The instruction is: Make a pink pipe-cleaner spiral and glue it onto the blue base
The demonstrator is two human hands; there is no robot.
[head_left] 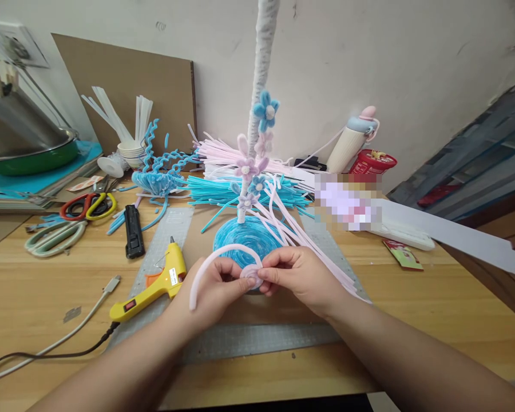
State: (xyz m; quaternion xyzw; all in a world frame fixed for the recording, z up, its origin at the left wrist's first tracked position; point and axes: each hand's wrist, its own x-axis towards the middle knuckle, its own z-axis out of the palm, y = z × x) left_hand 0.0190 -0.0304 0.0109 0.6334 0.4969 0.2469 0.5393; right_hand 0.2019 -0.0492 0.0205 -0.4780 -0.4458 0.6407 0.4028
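Observation:
Both of my hands pinch a pale pink pipe cleaner [223, 250] whose one end is wound into a small flat coil. My left hand [214, 286] holds the coil's left side, while the loose end arcs over that hand and hangs down. From the right, my right hand [296, 274] grips the coil's edge between thumb and fingers. Just behind them lies a round blue coiled base [229, 234]. A white wrapped stem [261, 63] rises from it, with a blue flower [266, 111] and several pink and blue flowers lower down.
A yellow glue gun [154, 289] lies left on a grey cutting mat [257, 342]. Further left are scissors [96, 206] and a black box cutter [134, 232]. Blue pipe cleaners [214, 189] and pink ones [227, 153] lie behind the base. A bottle [349, 143] stands at the back right.

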